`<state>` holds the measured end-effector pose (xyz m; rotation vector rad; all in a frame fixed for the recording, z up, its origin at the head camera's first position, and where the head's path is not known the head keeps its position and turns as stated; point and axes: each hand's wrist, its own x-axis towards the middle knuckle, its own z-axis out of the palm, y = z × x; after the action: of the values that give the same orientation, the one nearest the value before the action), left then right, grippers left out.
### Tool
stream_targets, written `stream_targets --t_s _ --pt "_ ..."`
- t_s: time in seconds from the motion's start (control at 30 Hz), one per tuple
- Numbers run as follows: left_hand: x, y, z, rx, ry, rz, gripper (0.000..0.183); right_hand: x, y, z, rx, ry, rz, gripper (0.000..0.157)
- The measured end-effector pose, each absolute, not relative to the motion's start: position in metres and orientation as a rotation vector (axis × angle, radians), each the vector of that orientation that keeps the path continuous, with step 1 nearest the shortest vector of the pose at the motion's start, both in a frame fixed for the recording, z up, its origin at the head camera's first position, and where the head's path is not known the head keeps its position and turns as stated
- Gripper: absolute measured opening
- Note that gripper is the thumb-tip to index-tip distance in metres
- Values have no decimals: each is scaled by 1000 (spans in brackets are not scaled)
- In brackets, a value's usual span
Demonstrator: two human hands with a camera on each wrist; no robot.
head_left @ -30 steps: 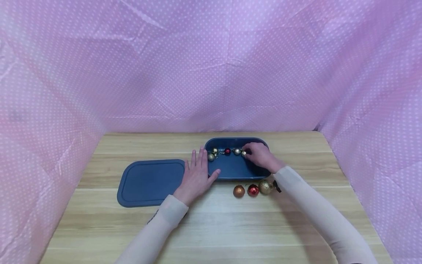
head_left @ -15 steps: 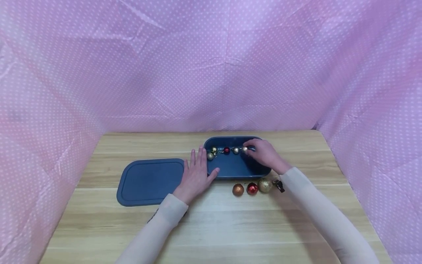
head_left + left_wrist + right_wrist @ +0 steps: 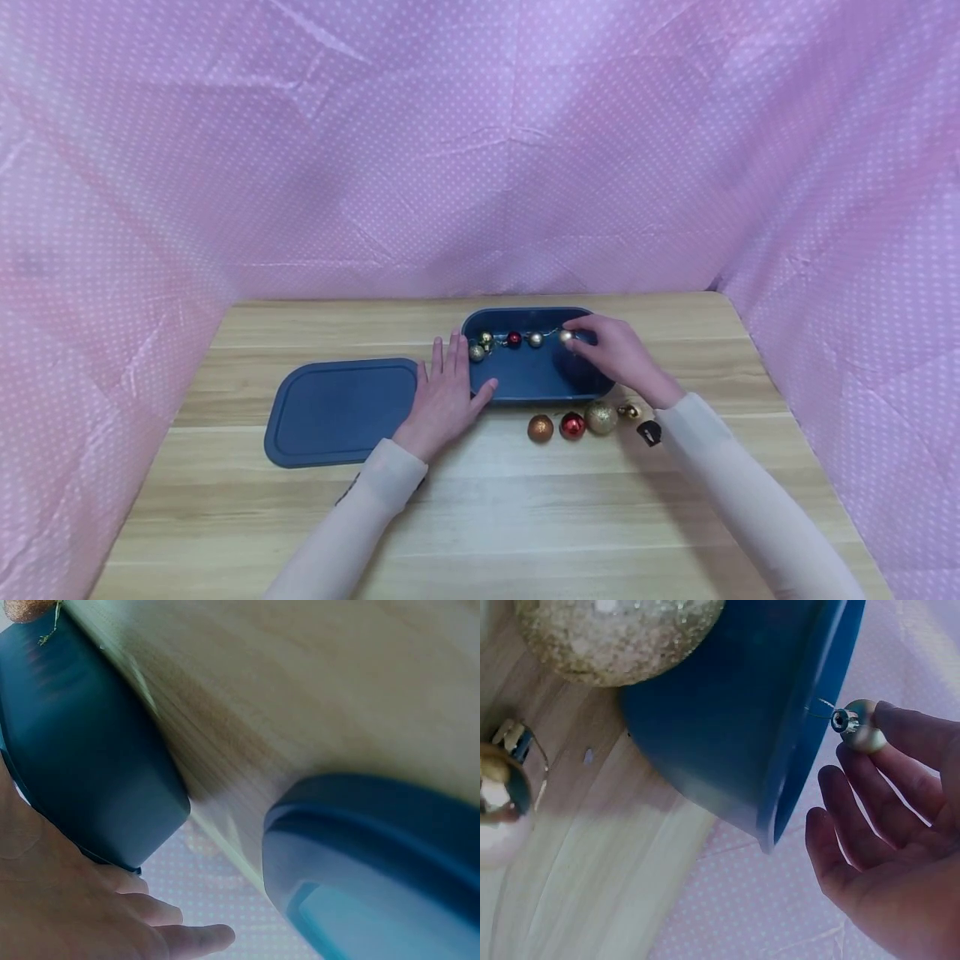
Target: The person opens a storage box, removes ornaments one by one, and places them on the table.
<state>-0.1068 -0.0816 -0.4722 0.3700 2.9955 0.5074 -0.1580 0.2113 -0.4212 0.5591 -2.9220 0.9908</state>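
Compared with a second earlier, the right hand [image 3: 618, 357] had shifted rightward, pinching the gold ball [image 3: 566, 336] above the right part of the box [image 3: 528, 379]; its sleeve [image 3: 750, 492] had uncovered a shiny bauble [image 3: 632, 411] on the desk [image 3: 487, 533]. The left hand [image 3: 444, 404] stayed spread against the box's left end, beside the lid [image 3: 337, 412]. The right hand partly covered the gold ball and box rim. The left wrist view cut off the lid and an orange ball [image 3: 27, 609].

Held bauble [image 3: 566, 336] is gold; box [image 3: 528, 377] blue; cloth [image 3: 450, 167] dotted.
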Motion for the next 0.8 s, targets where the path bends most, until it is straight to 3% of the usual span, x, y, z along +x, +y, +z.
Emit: stream_targets --t_s 0.8 --pt "-106 -81 -473 354 2987 577 92 -119 241 -411 401 -2843 1124 34"
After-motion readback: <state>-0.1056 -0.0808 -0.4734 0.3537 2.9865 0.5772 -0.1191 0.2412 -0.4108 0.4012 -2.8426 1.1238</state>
